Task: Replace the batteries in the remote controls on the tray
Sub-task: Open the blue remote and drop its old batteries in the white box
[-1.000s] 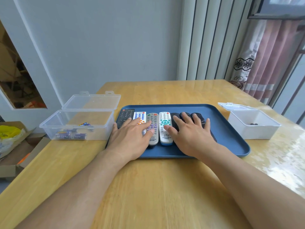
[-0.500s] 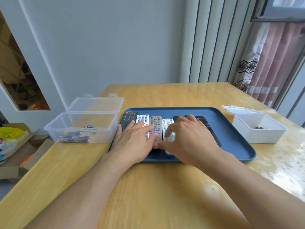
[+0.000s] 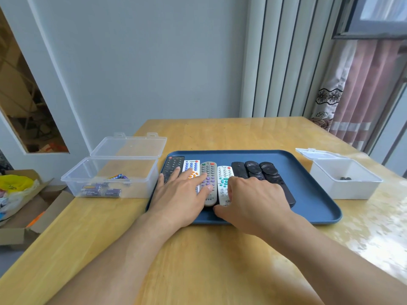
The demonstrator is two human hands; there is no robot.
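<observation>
I sat at a wooden table [image 3: 220, 260] with a blue tray [image 3: 308, 194] in front of me. Seven remotes lay side by side on the tray. From the left there was a black remote [image 3: 171, 167], then a white remote with blue and orange buttons [image 3: 192, 167], then a gray remote [image 3: 208, 172], then a white remote with teal buttons [image 3: 224, 181]. After those came three black remotes [image 3: 255, 170] packed close together.

My left hand [image 3: 180, 194] lay flat on the remotes at the left. Its fingers were straight and spread out. They rested on the black one, the white one with orange buttons and the gray one.

My right hand [image 3: 253, 201] was on the white remote with teal buttons. Its fingers curled down over the top of that remote, and my thumb reached under the near end. My two hands were close, almost touching.

To the left of the tray stood a clear box [image 3: 110, 172] with its lid open. Some batteries [image 3: 103, 190] lay in the bottom of it. To the right of the tray stood a white box [image 3: 343, 183], also open. Two small dark things [image 3: 345, 178] sat inside it. I could not tell what they were.

On the floor at the left was a cardboard box [image 3: 22, 212] with a yellow bag [image 3: 15, 183] in it.
</observation>
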